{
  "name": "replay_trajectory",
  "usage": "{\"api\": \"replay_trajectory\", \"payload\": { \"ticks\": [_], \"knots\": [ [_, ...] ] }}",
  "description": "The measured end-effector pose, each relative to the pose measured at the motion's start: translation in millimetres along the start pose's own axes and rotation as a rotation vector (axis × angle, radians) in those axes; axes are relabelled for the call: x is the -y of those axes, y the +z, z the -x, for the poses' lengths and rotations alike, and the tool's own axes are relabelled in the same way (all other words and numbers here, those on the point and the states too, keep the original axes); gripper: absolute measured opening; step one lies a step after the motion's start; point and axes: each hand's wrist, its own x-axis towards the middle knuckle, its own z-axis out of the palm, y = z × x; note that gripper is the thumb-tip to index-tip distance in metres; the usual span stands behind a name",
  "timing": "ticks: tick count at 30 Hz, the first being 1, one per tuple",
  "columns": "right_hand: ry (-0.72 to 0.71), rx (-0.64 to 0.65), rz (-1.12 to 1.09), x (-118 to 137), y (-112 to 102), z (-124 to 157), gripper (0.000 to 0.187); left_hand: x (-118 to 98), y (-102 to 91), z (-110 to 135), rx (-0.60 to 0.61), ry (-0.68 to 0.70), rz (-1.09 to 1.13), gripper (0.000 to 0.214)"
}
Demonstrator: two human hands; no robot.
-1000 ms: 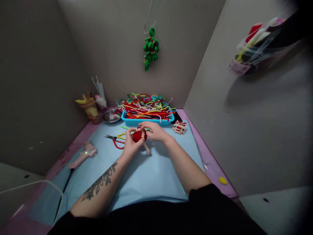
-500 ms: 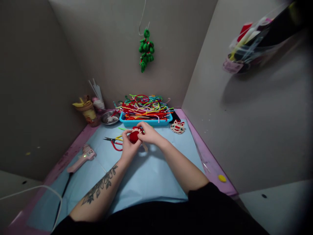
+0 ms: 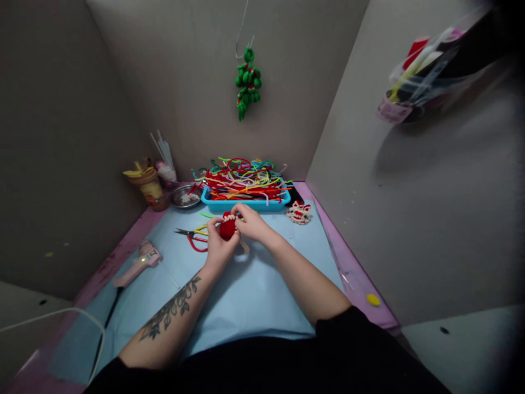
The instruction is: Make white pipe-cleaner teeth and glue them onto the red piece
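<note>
Between my two hands is a red fuzzy ball-like craft piece (image 3: 227,230) with a cream scalloped strip (image 3: 229,217) across its upper part. My left hand (image 3: 219,241) grips the piece from the left, thumb low and fingers at its upper side. With bent fingers, my right hand (image 3: 249,221) pinches at the right end of the cream strip. A cream tail (image 3: 245,247) hangs below the right hand. Just left of my left hand lie scissors (image 3: 192,235) with red handles, beside a yellow-handled tool (image 3: 200,231) partly hidden by that hand.
Behind the hands stands a blue tray (image 3: 246,206) heaped with colourful pipe cleaners (image 3: 246,180). A metal dish (image 3: 185,197) sits left of it; a red-and-cream figure (image 3: 299,213) lies right. A pink glue gun (image 3: 139,265) rests at left on the blue sheet (image 3: 254,306).
My right thumb and fingers have shifted from the front of the red piece toward the right end of its cream strip. My left hand keeps its grip. The view has moved slightly.
</note>
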Motion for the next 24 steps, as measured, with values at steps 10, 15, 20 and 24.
{"api": "replay_trajectory", "payload": {
  "ticks": [10, 15, 20, 24],
  "knots": [
    [-0.119, -0.07, 0.079, 3.9, -2.1, 0.9, 0.015, 0.9, -0.6, 0.5, 0.015, 0.029, -0.017, 0.051],
    [-0.07, -0.123, 0.068, 2.7, -1.0, 1.2, 0.024, -1.7, 1.0, 1.6, 0.031, 0.007, -0.007, 0.051],
    [-0.165, -0.087, 0.053, 2.4, -1.9, 1.6, 0.035, -1.1, 0.6, 1.8, 0.05, 0.011, 0.002, 0.051],
    [-0.196, -0.045, 0.052, 2.8, -3.5, 1.5, 0.038, -0.9, -0.5, 2.1, 0.056, 0.022, -0.027, 0.052]
  ]
}}
